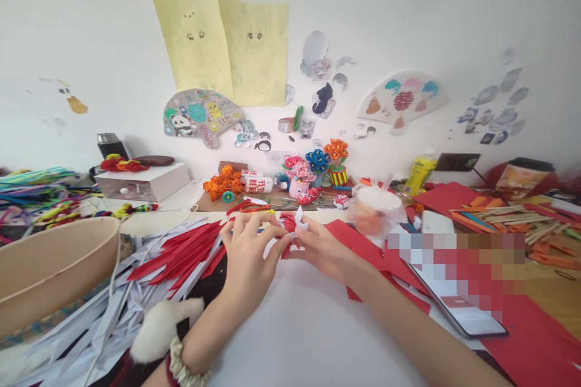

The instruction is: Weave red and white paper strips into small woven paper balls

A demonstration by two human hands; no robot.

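Fingers of the left hand and right hand are clamped on a small folded red-and-white paper piece, which lies between their tips in the head view. The other left fingers arch, slightly apart; red paper strips lie just left of that hand.

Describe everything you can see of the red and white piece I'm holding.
The red and white piece is small and looks like folded paper, mostly red, with a pointed white end sticking up on its right side. It's pinched between the left grip and right grip, in front of the pink flowerpot. Fingers hide part of it.
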